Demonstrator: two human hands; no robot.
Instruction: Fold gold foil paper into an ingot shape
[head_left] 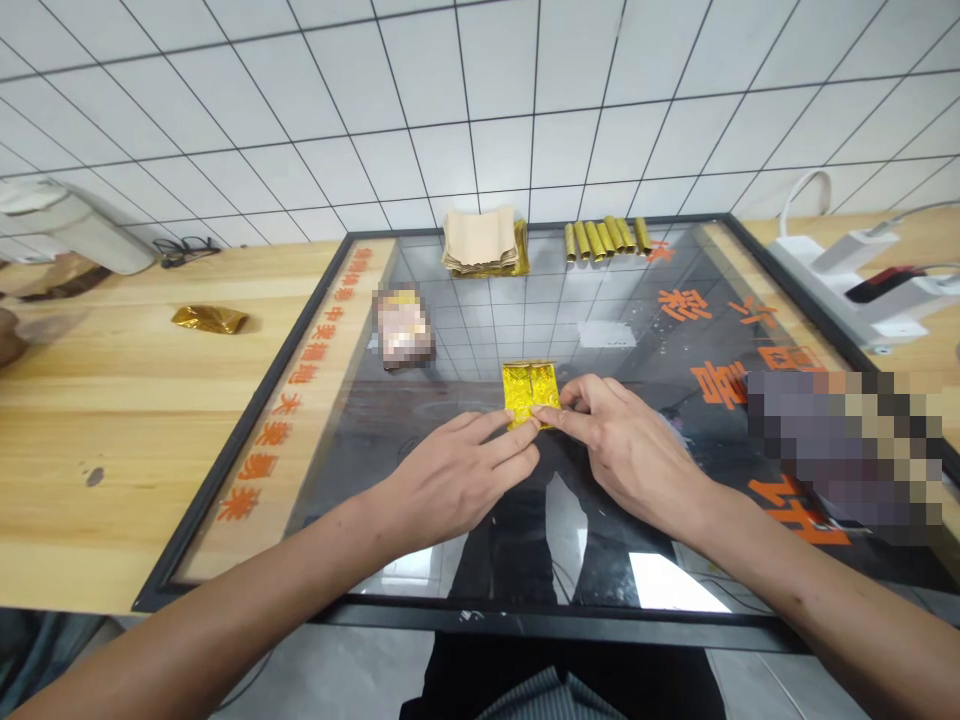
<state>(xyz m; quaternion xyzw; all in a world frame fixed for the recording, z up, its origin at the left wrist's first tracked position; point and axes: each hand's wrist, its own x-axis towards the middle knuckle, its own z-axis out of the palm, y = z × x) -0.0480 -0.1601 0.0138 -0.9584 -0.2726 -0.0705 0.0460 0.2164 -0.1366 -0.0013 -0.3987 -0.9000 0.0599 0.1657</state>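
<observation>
A small sheet of shiny gold foil paper (529,382) lies on the dark glass panel in front of me, both side edges folded in to a seam down its middle. My left hand (469,470) is at its lower left corner, fingers closed together and fingertips pressing the near edge. From the right, my right hand (626,440) grips the lower right part, index finger extended onto the foil near the seam and the other fingers curled. The fingertips of both hands nearly meet at the near edge, which they partly cover.
Behind stand a stack of tan paper sheets (480,240) over gold foil and several gold rolled tubes (606,240). A blurred packet (403,328) lies left, a blurred object (840,450) right. A crumpled gold wrapper (210,319) rests on the wooden table (97,410); a power strip (832,290) sits right.
</observation>
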